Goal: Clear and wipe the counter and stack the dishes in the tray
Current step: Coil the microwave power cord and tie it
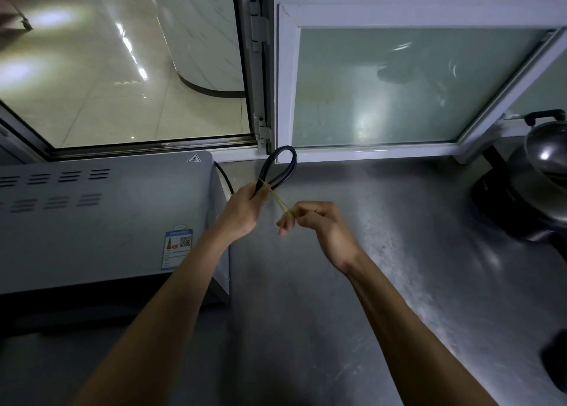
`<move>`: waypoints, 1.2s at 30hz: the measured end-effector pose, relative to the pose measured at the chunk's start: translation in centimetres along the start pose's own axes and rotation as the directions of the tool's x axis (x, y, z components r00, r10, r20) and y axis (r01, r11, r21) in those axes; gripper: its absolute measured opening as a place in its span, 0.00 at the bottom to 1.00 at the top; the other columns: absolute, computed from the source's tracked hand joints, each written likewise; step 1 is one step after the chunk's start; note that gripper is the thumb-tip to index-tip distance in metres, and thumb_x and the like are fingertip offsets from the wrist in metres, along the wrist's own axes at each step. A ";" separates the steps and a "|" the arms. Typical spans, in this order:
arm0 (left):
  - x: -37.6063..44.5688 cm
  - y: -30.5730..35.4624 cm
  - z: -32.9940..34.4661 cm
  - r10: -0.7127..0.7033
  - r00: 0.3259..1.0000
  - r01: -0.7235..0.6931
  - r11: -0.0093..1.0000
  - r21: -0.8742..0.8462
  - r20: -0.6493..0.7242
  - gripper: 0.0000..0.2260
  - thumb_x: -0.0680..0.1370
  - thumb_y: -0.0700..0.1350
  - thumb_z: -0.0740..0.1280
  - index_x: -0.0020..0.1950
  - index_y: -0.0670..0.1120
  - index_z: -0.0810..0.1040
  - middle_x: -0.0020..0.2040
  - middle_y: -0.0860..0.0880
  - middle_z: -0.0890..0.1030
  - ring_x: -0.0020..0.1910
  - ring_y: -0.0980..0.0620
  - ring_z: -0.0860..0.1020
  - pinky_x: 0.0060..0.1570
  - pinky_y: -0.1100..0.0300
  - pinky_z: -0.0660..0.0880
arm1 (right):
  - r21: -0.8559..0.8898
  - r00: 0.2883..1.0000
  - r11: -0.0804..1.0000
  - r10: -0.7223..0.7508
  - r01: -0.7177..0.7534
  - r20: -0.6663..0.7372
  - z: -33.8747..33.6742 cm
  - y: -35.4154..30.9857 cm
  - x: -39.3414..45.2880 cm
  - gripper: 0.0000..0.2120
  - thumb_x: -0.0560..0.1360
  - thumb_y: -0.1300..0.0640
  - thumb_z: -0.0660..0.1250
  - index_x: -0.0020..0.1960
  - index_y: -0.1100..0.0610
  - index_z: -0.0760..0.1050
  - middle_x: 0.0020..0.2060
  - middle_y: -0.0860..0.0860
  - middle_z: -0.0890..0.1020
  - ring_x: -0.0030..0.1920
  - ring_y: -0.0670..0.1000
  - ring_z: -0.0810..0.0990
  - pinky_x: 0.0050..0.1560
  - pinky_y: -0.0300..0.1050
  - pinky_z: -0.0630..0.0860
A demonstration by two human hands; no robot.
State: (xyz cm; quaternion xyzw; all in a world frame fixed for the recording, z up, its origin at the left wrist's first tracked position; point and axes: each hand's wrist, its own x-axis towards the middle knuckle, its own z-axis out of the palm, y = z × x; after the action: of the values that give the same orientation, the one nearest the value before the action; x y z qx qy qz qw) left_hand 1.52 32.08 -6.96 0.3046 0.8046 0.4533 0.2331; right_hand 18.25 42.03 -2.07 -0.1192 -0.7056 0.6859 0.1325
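My left hand point(244, 209) grips a folded loop of black power cable point(280, 166) above the grey metal counter point(352, 283). A yellow rubber band point(280, 203) is wound round the cable just above my fist and stretches down to the right. My right hand point(316, 221) pinches the other end of that band between thumb and fingers, a little right of and below the left hand. The cable trails back behind the grey oven point(107, 221) on the left.
A steel pot with a black-handled lid point(543, 147) sits on a dark base at the right edge. A dark object point(557, 362) shows at the lower right. Behind the counter are an open window point(122, 68) and a frosted pane point(399, 89).
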 end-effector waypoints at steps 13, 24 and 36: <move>-0.1 -0.4 0.4 0.031 0.997 -0.033 0.999 0.031 0.069 0.14 0.81 0.60 0.58 0.38 0.61 0.74 0.32 0.59 0.73 0.35 0.54 0.71 0.40 0.55 0.66 | 0.221 0.999 0.975 -0.036 0.037 -0.008 0.7 0.1 0.9 0.23 0.74 0.76 0.61 0.65 0.62 0.77 0.48 0.66 0.84 0.40 0.55 0.84 0.52 0.51 0.80; -0.3 0.0 1.1 0.004 1.000 -0.007 0.992 -0.126 -0.025 0.17 0.81 0.60 0.58 0.33 0.59 0.72 0.27 0.58 0.69 0.30 0.56 0.66 0.37 0.52 0.63 | 0.606 0.973 0.796 0.139 0.002 -0.186 2.6 2.5 0.3 0.32 0.77 0.67 0.66 0.76 0.49 0.63 0.69 0.46 0.76 0.41 0.53 0.86 0.42 0.43 0.83; -2.3 -0.6 1.7 0.058 0.996 -0.060 0.998 -0.026 -0.070 0.15 0.82 0.58 0.56 0.38 0.54 0.69 0.31 0.57 0.70 0.32 0.55 0.68 0.39 0.53 0.66 | 0.925 0.807 0.352 0.499 0.143 -0.315 2.7 4.1 1.5 0.10 0.78 0.64 0.66 0.54 0.71 0.76 0.52 0.62 0.82 0.48 0.53 0.86 0.43 0.36 0.81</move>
State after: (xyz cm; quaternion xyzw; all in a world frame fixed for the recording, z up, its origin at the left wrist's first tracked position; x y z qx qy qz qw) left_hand 4.06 31.24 -8.08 0.3093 0.7964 0.4815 0.1958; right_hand 15.85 40.19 -6.20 -0.2971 -0.1093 0.9024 0.2924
